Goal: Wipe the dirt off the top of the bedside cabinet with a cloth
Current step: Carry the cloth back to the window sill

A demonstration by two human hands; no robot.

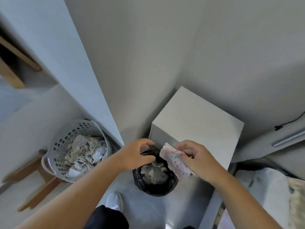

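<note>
Far left: a wooden stool (33, 182), blurred, carrying a grey perforated laundry basket (56, 151) heaped with crumpled pale fabric (85, 152). Behind it, a white wall panel (69, 80) running up and back.

Centre, low: a white shoe (114, 201) on the grey floor (142, 210), dark trouser leg just below it. Just above, a round bin lined with a black bag (148, 185), crumpled paper or tissue inside.

Over the bin's far rim: left hand (137, 154), fingers curled and apart, thumb and fingertips close to the edge of the black bag; whether pinching the bag or merely touching it, cannot tell.

Right of that: the cloth (175, 161), thin, whitish, dotted with small red and dark specks, edge cut in zigzag, hanging crumpled above the bin and in front of the cabinet's lower front. Clamped between thumb and fingers of the right hand (196, 159), well clear of the cabinet top.

Behind both hands: the bedside cabinet (198, 119), white, boxy, set against the wall, top plain and pale with no dirt discernible from this angle.

Far right: a dark cable (287, 123), a grey bar (288, 138), and bedding (272, 192) at the lower corner.
</note>
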